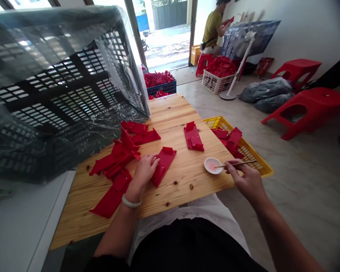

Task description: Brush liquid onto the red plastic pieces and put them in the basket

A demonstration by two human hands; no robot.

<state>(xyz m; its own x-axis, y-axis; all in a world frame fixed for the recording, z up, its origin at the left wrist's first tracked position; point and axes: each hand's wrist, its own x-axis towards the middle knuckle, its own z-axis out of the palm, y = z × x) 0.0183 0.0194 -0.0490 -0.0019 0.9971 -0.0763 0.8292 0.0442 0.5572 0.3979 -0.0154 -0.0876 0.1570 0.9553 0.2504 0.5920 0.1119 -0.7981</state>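
Observation:
My left hand rests at the left edge of a flat red plastic part with an upright tab, its fingers closed on that edge. In my right hand is a thin paintbrush, pinched between thumb and fingers. Its tip dips into a small white dish of pinkish liquid near the table's right edge. A second red part lies alone farther back. Left of my left hand, several similar red parts are heaped loosely.
A dark plastic-wrapped crate stands tilted at the table's left. A yellow basket of red parts sits on the floor at right. Beyond are a fan, red stools, and a person holding a red part.

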